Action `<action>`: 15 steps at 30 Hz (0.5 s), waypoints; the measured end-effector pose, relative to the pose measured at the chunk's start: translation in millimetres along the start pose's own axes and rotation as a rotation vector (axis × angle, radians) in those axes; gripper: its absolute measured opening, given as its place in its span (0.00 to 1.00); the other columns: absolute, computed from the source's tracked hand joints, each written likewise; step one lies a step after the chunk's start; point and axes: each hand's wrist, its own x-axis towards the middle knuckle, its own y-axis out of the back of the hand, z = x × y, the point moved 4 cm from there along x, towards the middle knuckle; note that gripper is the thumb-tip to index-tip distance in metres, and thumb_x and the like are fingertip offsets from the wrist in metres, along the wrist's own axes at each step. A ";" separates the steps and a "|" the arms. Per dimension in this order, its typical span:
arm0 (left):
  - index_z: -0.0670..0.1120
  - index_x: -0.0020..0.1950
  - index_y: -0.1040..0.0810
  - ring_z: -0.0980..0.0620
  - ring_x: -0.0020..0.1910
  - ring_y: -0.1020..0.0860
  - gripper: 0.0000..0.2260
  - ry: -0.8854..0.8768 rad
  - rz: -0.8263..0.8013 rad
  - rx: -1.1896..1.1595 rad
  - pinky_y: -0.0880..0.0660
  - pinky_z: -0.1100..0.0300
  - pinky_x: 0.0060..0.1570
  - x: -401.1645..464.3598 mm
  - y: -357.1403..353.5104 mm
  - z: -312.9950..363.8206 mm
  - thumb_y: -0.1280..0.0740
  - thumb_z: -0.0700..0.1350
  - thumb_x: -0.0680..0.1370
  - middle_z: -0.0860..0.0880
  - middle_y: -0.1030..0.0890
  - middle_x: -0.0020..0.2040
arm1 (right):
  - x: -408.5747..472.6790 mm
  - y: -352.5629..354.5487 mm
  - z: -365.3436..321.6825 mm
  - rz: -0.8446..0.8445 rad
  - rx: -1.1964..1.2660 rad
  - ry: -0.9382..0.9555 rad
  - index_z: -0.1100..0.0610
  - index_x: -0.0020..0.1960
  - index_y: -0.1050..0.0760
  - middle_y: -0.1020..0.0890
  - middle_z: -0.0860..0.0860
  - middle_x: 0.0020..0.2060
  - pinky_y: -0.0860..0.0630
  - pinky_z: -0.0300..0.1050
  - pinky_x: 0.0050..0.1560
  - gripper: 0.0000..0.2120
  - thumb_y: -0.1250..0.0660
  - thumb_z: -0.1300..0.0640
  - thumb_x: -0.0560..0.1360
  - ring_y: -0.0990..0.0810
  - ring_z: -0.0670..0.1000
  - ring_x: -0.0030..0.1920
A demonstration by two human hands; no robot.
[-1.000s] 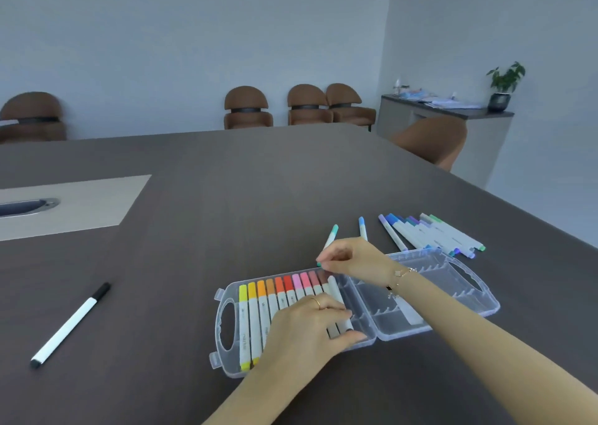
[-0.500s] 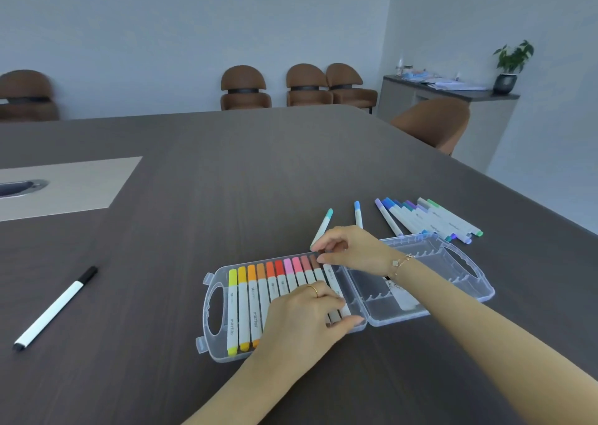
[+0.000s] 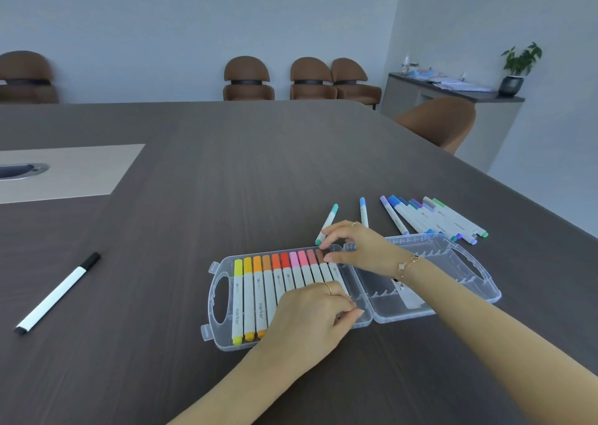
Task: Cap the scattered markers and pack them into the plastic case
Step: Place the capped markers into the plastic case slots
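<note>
A clear plastic case (image 3: 214, 298) lies open on the dark table. Its left half holds a row of capped markers (image 3: 259, 282) running from yellow to brownish red. My left hand (image 3: 310, 317) covers the lower ends of the rightmost markers, fingers and thumb pinched at the last one. My right hand (image 3: 359, 246) pinches the top end of that same last marker at the case's far rim. The case's right half (image 3: 453, 262) holds no markers. Loose on the table behind it are a teal marker (image 3: 328, 220), a light blue marker (image 3: 363, 209) and a pile of blue, purple and green markers (image 3: 430, 217).
A white pen with a black cap (image 3: 58, 292) lies far left on the table. A beige inset panel (image 3: 71, 172) sits at the back left. Brown chairs (image 3: 247, 81) line the far wall, and one chair (image 3: 437, 123) stands at the table's right edge.
Both hands stay on the last marker in the row. My right hand's fingers have slid slightly from the teal marker's end to the case's far rim. The view has shifted a little.
</note>
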 end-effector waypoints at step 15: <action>0.57 0.48 0.16 0.66 0.41 0.26 0.14 0.331 0.224 0.223 0.31 0.77 0.47 -159.4 177.8 -177.7 0.39 0.60 0.75 0.69 0.21 0.49 | 77.3 -98.1 -160.3 -0.132 -0.126 0.309 0.53 0.61 0.25 0.25 0.48 0.58 0.35 0.42 0.62 0.13 0.38 0.53 0.78 0.33 0.47 0.59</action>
